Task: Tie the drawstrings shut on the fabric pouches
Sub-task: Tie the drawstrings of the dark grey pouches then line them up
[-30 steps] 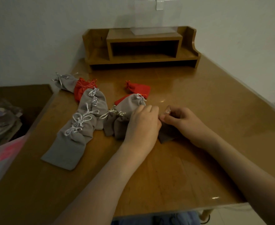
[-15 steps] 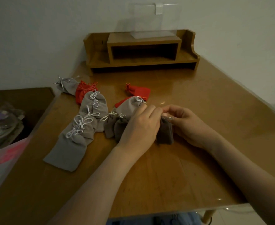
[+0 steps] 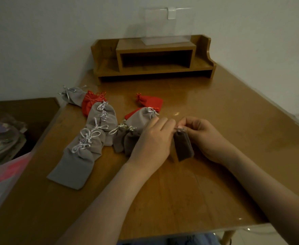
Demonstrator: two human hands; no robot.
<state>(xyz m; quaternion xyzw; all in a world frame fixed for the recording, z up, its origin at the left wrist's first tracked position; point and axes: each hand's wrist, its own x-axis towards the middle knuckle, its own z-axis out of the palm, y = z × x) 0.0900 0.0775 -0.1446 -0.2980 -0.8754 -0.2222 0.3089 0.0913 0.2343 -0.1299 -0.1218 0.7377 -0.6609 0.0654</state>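
Head cam: left hand (image 3: 152, 138) & right hand (image 3: 203, 137) both pinch the corded neck of a dark grey pouch (image 3: 184, 147), held upright mid table (image 3: 215, 183), near tied grey pouches (image 3: 92, 138).

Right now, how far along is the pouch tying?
Mostly done, it seems: the grey pouches on the left show white bows. In hand: the left hand and right hand pinch the cord end of a dark pouch. Remaining: the half-hidden red pouch cannot be judged.
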